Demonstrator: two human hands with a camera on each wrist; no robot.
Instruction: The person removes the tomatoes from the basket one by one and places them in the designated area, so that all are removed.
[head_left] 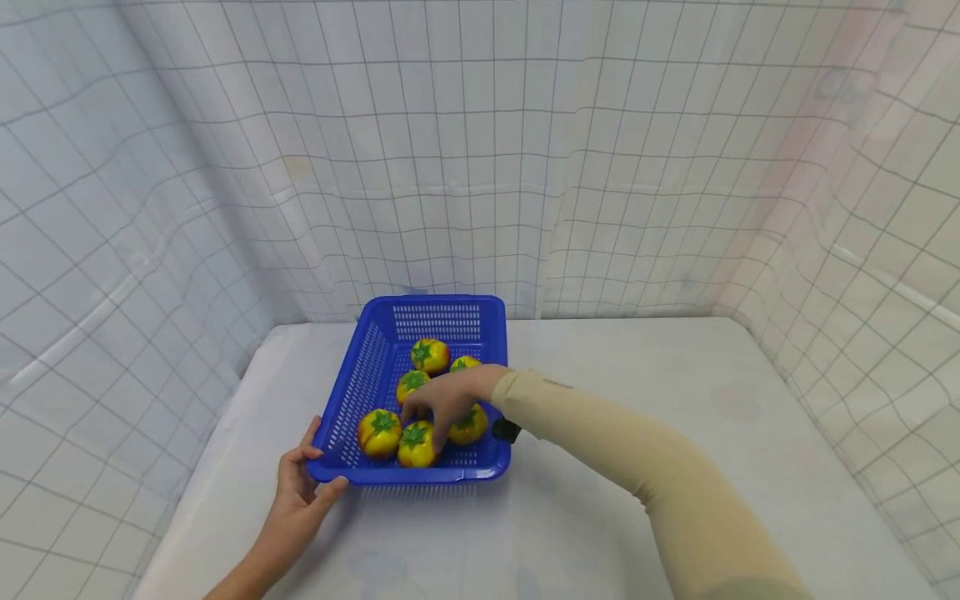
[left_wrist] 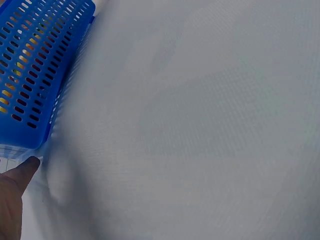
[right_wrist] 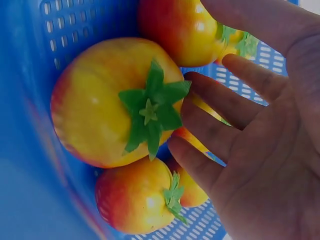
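Note:
A blue plastic basket [head_left: 408, 476] with slotted walls stands on the white table. Several yellow-red, tomato-like fruits with green star-shaped leaf caps lie in it. My left hand [head_left: 296, 492] grips the basket's near left corner, fingers over the side rim and thumb at the front rim. My right hand [head_left: 447, 398] reaches down into the basket over the fruits. In the right wrist view its fingers are spread and slightly bent, beside a large fruit [right_wrist: 100, 105] and not wrapped round it. Another fruit [head_left: 378, 433] sits at the basket's near left. The right forearm and hand partly cover the fruits on the right.
The white tabletop [head_left: 660, 367] extends to both sides of the basket. White cloth walls with a grey grid [head_left: 517, 167] enclose the back and sides. A small black object [head_left: 506, 430] shows below the right wrist.

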